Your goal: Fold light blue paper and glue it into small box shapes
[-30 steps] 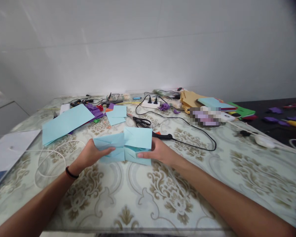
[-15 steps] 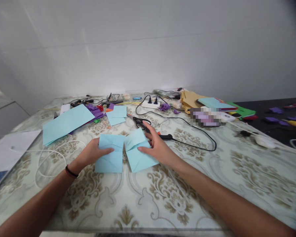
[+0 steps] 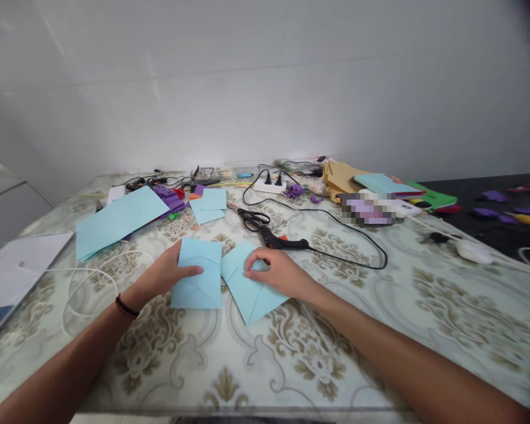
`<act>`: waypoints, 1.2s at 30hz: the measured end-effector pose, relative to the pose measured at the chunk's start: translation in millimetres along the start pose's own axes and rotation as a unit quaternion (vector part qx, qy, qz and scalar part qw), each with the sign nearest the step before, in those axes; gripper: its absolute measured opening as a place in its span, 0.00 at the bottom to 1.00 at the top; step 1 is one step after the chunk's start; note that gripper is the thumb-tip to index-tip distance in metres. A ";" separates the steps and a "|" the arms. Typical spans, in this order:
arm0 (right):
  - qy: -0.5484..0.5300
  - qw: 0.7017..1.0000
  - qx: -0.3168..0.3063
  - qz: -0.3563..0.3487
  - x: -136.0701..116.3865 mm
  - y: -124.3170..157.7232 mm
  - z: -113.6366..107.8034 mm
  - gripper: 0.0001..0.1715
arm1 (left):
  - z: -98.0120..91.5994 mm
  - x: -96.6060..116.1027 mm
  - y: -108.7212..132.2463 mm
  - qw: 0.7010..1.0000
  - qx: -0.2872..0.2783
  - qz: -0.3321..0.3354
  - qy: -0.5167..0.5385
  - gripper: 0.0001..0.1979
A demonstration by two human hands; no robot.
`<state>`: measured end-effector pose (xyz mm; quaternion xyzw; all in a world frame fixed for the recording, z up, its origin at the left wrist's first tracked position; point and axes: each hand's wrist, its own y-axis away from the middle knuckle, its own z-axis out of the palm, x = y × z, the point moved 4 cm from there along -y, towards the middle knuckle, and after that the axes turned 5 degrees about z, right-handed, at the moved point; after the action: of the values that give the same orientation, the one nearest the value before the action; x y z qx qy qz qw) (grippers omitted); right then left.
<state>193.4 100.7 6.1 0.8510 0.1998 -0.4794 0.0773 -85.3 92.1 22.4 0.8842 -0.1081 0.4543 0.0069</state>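
Observation:
My left hand [image 3: 166, 272] grips the left edge of a creased light-blue paper square [image 3: 203, 291], thumb on top and fingers behind. Just to its right, a second creased light-blue paper [image 3: 249, 303] lies turned at an angle, one corner toward me. My right hand [image 3: 279, 272] is closed over this second sheet, thumb and forefinger bent into a pinch at its surface and covering part of it. Beyond the right hand rest a black glue gun [image 3: 287, 242] and black-handled scissors [image 3: 254, 220].
Larger light-blue sheets [image 3: 121, 221] lie at the left, with purple paper strips [image 3: 170, 200] behind. Smaller blue pieces [image 3: 207, 207] sit mid-table. A white power strip [image 3: 269, 186] feeds a black cord [image 3: 362, 235] curving right. Stacked coloured paper [image 3: 388, 184] stands at back right.
My right hand has drawn its fingers in from a spread grip to a pinch. The right-hand paper has turned, its lower corner now nearer me. My left hand keeps its hold.

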 end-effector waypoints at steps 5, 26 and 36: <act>-0.002 1.000 -0.016 -0.012 -5.9 3.1 -3.0 0.12 | 4.6 -2.7 1.7 0.998 -0.022 0.007 0.064 0.33; -0.043 0.987 0.147 -0.038 -11.8 6.5 -20.0 0.13 | 4.4 2.3 10.7 0.995 0.018 -0.026 0.094 0.26; -0.107 0.989 0.102 -0.024 -13.1 12.1 -9.7 0.32 | 13.1 12.9 17.9 0.993 0.002 0.002 0.117 0.28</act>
<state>200.0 89.4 21.6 0.7930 0.1606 -0.5877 -0.0005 -71.0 70.7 23.6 0.8248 -0.1070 0.5549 0.0166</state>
